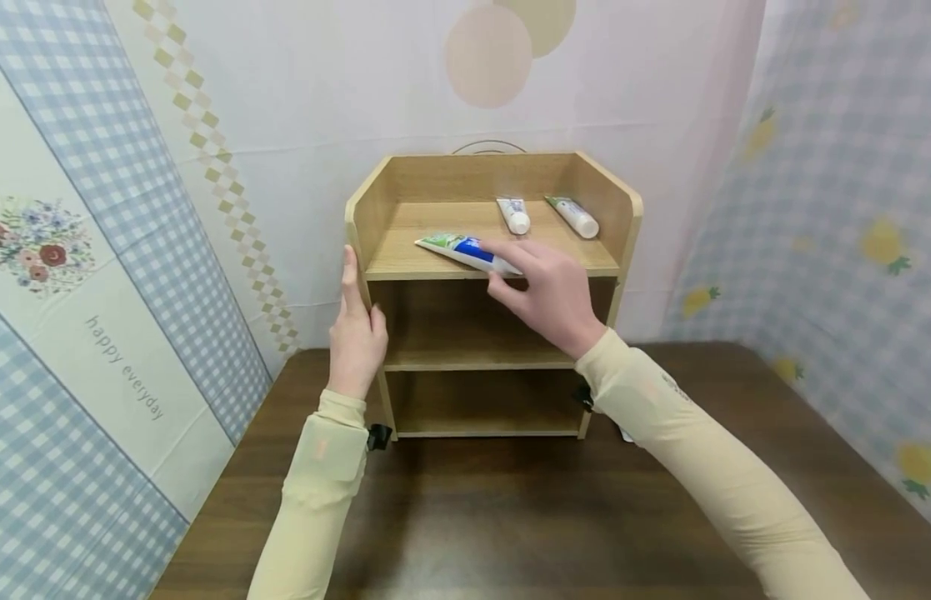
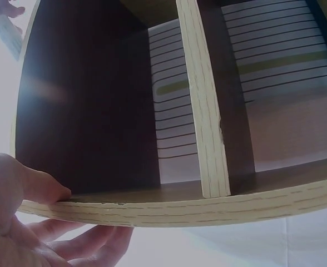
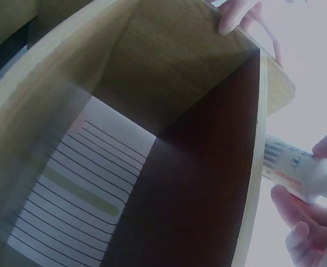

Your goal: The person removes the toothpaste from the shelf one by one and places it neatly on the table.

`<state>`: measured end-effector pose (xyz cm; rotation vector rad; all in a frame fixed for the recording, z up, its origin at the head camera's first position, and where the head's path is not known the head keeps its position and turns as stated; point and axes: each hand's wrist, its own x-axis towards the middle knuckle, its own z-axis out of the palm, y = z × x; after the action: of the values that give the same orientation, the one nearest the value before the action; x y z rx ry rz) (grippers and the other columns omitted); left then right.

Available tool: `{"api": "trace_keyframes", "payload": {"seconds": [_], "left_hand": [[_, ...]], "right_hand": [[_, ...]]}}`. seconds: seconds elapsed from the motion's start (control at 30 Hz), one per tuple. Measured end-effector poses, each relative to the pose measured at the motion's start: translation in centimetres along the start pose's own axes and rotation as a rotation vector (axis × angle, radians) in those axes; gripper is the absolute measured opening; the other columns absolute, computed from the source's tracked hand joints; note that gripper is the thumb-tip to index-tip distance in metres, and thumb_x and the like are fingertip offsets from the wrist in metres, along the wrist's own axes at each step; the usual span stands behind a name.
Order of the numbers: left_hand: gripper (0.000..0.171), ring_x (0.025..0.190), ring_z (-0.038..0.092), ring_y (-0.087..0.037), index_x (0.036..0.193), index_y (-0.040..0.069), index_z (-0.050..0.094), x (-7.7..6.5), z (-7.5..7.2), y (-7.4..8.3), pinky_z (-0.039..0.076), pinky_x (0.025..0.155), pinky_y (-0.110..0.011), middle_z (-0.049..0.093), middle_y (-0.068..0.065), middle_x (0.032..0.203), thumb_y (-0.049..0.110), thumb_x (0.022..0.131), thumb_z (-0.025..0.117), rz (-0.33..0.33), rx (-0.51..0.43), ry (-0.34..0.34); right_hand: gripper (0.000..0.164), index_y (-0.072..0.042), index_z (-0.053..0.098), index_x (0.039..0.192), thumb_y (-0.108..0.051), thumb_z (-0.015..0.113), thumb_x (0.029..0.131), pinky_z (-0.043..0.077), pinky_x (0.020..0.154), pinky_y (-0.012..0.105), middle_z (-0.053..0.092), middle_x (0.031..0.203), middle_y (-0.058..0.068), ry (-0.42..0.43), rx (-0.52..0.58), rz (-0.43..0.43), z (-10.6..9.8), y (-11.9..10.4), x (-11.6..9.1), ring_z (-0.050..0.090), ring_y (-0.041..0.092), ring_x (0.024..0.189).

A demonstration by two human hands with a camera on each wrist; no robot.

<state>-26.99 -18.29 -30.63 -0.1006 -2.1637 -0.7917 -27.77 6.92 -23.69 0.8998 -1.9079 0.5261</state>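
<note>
A light wooden shelf unit (image 1: 480, 365) with a raised rim stands on a table. My left hand (image 1: 356, 342) grips its left side panel; in the left wrist view the thumb (image 2: 46, 186) lies on the inner side of the edge and the fingers outside. Over the front of the top board, my right hand (image 1: 551, 292) pinches a blue, green and white toothpaste tube (image 1: 465, 248) near its cap end. The tube's flat end points left. In the right wrist view that tube (image 3: 288, 164) shows a pale, printed side between thumb and fingers.
Two more tubes lie on the top board: a white one (image 1: 514, 215) at the back and a green-and-white one (image 1: 573, 217) along the right panel. A brown table (image 1: 465, 517) spreads in front, with patterned cloth (image 1: 322, 83) behind and at both sides.
</note>
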Motion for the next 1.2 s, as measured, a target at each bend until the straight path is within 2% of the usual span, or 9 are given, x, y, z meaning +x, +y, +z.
{"api": "trace_keyframes", "payload": {"seconds": [0.17,0.37,0.47,0.53,0.63,0.7,0.9,1.07,1.2], "left_hand": [[0.082,0.048,0.038,-0.027,0.156,0.029,0.004,0.2,0.3,0.3,0.032,0.046,-0.037,0.034,-0.015,0.156,0.001,0.092,0.048,-0.004,0.005,0.008],[0.081,0.048,0.037,-0.026,0.156,0.029,0.002,0.2,0.4,0.4,0.033,0.046,-0.036,0.032,-0.013,0.158,0.002,0.093,0.046,-0.01,-0.002,-0.01],[0.081,0.048,0.038,-0.027,0.156,0.029,0.002,0.3,0.4,0.4,0.034,0.047,-0.037,0.033,-0.015,0.157,0.002,0.093,0.046,-0.015,-0.003,-0.009],[0.08,0.049,0.039,-0.027,0.156,0.029,0.003,0.4,0.5,0.4,0.035,0.048,-0.038,0.034,-0.016,0.156,0.002,0.093,0.046,-0.021,-0.004,-0.01],[0.08,0.048,0.039,-0.027,0.156,0.029,0.003,0.4,0.5,0.3,0.035,0.047,-0.038,0.034,-0.016,0.156,0.002,0.093,0.046,-0.03,-0.003,-0.009],[0.08,0.048,0.038,-0.027,0.156,0.029,0.004,0.3,0.5,0.3,0.035,0.047,-0.037,0.034,-0.016,0.156,0.001,0.093,0.046,-0.032,-0.004,-0.006],[0.079,0.048,0.038,-0.027,0.156,0.029,0.004,0.5,0.6,0.1,0.035,0.047,-0.038,0.034,-0.016,0.156,0.002,0.094,0.045,-0.028,-0.005,0.013],[0.079,0.048,0.039,-0.029,0.155,0.03,0.005,0.4,0.7,0.1,0.035,0.047,-0.04,0.034,-0.013,0.157,0.003,0.094,0.045,-0.039,-0.006,0.017],[0.079,0.047,0.038,-0.027,0.155,0.029,0.005,0.3,0.8,0.1,0.034,0.046,-0.038,0.031,-0.011,0.158,0.002,0.094,0.045,-0.033,-0.012,0.013]], "right_hand": [[0.033,-0.014,0.071,0.117,-0.012,0.066,0.085,0.055,0.078,0.039,0.073,0.11,0.007,0.056,0.066,-0.02,-0.3,0.7,-0.5,0.069,0.022,0.1],[0.033,-0.01,0.07,0.117,-0.008,0.067,0.085,0.054,0.087,0.04,0.072,0.113,0.01,0.091,0.137,-0.031,-0.8,0.9,-1.2,0.068,0.024,0.104],[0.032,-0.01,0.07,0.117,-0.009,0.069,0.085,0.054,0.085,0.04,0.072,0.113,0.01,0.104,0.148,-0.022,-1.2,0.8,-1.5,0.068,0.024,0.103],[0.032,-0.01,0.07,0.116,-0.009,0.071,0.084,0.054,0.077,0.036,0.073,0.111,0.011,0.113,0.145,-0.015,-1.6,0.8,-1.7,0.068,0.023,0.096],[0.03,-0.01,0.071,0.115,-0.009,0.071,0.085,0.048,0.063,0.028,0.073,0.108,0.012,0.12,0.145,-0.004,-2.1,0.9,-2.3,0.064,0.019,0.085],[0.03,-0.01,0.071,0.115,-0.009,0.071,0.085,0.043,0.06,0.022,0.073,0.108,0.012,0.125,0.152,0.007,-2.5,1.0,-2.7,0.061,0.017,0.081],[0.033,-0.01,0.072,0.113,-0.006,0.075,0.08,0.044,0.07,0.008,0.073,0.108,0.01,0.158,0.17,0.059,-3.3,1.8,-4.1,0.065,0.018,0.087],[0.034,-0.009,0.072,0.114,-0.004,0.075,0.08,0.043,0.081,0.009,0.073,0.11,0.011,0.199,0.149,0.074,-3.8,2.4,-5.5,0.067,0.023,0.097],[0.035,-0.008,0.072,0.115,-0.003,0.074,0.08,0.043,0.085,0.011,0.073,0.11,0.011,0.243,0.143,0.077,-4.6,2.6,-6.6,0.067,0.023,0.096]]}}
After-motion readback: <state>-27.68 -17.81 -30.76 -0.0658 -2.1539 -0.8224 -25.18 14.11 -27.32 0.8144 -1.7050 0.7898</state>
